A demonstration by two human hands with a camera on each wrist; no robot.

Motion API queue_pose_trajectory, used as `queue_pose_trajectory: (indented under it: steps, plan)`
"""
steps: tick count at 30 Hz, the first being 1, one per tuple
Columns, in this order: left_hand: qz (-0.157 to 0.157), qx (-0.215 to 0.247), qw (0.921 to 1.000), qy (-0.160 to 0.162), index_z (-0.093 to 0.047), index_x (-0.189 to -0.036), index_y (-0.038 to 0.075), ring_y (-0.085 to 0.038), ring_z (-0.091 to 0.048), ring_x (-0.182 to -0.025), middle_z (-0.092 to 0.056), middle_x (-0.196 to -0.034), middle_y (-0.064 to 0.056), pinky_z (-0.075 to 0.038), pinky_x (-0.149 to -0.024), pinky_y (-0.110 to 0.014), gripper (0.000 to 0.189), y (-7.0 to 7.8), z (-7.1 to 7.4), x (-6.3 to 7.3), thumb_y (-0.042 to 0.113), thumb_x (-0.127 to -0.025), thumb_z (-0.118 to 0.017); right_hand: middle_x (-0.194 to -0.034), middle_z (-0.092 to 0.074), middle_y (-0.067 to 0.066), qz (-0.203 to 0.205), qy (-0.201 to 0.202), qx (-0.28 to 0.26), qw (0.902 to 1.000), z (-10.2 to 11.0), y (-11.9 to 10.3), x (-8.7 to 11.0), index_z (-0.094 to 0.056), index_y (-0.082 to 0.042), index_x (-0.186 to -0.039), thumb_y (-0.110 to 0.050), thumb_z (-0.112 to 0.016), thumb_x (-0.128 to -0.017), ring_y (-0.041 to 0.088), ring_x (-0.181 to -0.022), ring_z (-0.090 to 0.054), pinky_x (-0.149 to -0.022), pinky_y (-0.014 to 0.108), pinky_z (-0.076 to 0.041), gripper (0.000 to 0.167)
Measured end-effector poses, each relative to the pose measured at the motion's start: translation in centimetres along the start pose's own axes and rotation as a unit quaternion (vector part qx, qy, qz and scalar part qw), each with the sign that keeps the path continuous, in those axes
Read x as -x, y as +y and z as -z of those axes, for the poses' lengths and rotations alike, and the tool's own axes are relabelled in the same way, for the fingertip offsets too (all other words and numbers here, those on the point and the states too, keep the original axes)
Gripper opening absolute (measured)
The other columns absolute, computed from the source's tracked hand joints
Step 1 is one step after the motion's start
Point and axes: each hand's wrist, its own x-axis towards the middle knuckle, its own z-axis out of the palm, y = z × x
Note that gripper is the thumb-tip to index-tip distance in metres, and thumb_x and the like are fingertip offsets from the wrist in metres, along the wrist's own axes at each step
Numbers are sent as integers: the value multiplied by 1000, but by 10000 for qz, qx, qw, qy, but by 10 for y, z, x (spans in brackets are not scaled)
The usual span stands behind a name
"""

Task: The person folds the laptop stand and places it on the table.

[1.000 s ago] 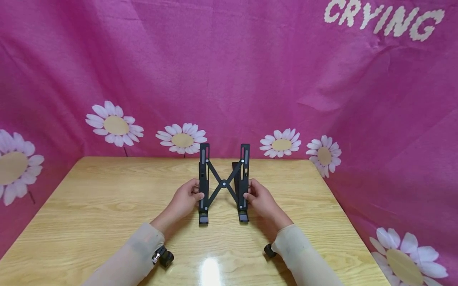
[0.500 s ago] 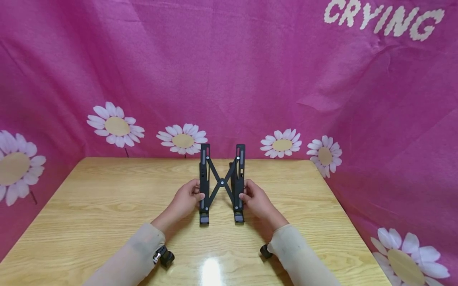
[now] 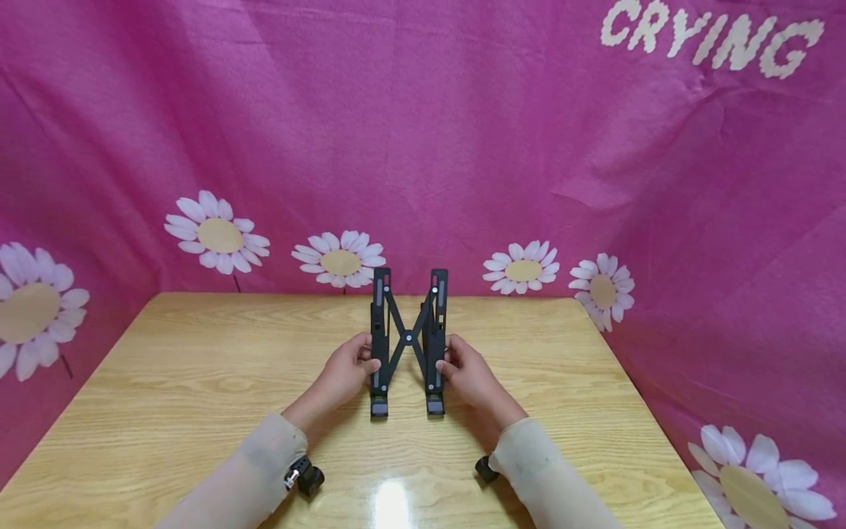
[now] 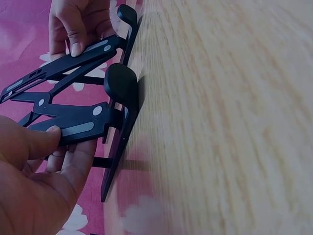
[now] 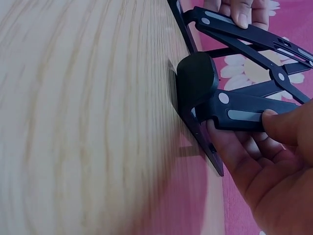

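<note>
a light wooden desk (image 3: pixel 198 382) with a strong grain fills the lower part of the head view, with a bright glare spot near its front edge. a pink cloth backdrop (image 3: pixel 423 132) hangs behind and wraps round both sides of the desk; white daisies are printed along its lower part and the white word "crying" sits at the upper right.

going left to right: the left hand (image 3: pixel 345 371) has its thumb and fingers curled round the left rail of a black folding stand (image 3: pixel 408 339), which sits upright on the middle of the desk on its two feet, its rails joined by crossed bars with a pivot at the centre. in the left wrist view the thumb presses the rail's face (image 4: pixel 73 128) while the fingers wrap behind it. the right hand (image 3: pixel 465 373) grips the right rail the same way, thumb on the front and fingers behind, as the right wrist view shows (image 5: pixel 244 116). both forearms wear pale sleeves.

against the frame a second ago, the right rail stands nearer the left one: the stand is narrower and the crossed bars steeper. the right hand has moved inward with its rail, while the left hand and left rail keep almost the same place.
</note>
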Motion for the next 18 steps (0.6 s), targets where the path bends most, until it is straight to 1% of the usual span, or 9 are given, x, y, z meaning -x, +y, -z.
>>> queue_pose_trajectory:
  steps: [3, 8, 13, 18]
  plan:
    - [29, -14, 10000, 2, -61, -114, 5, -19, -61, -84, -63, -98, -10, -58, -73, -36, 18, 1, 0, 0, -5, -99, -59, -94, -57, 8, -27, -30, -87, 10000, -2, -1, 0, -59, -10, -114, 0, -59, -102, 20, -85, -59, -73, 37, -61, 16]
    - [-32, -65, 10000, -28, -60, -113, 5, -20, -60, -84, -62, -96, -10, -57, -71, -35, 17, 1, 0, 0, -5, -99, -60, -95, -58, 10, -55, -72, -210, 9997, -7, -3, -1, -58, -8, -115, 1, -58, -102, 20, -85, -60, -73, 39, -62, 16]
    - [6, -23, 10000, -61, -61, -115, 5, -21, -61, -84, -63, -96, -10, -59, -73, -39, 18, 0, 1, 0, -5, -99, -60, -96, -58, 10, -108, -104, -270, 9995, -11, -4, -2, -58, -10, -116, 0, -56, -103, 21, -86, -61, -73, 40, -62, 16]
    - [105, -38, 9999, -62, -62, -115, 7, -20, -63, -83, -64, -98, -9, -60, -76, -40, 18, 0, 2, -2, -3, -100, -60, -96, -56, 10, -112, -169, -280, 9994, -14, -5, -4, -57, -9, -115, -1, -57, -103, 22, -86, -61, -73, 40, -62, 15]
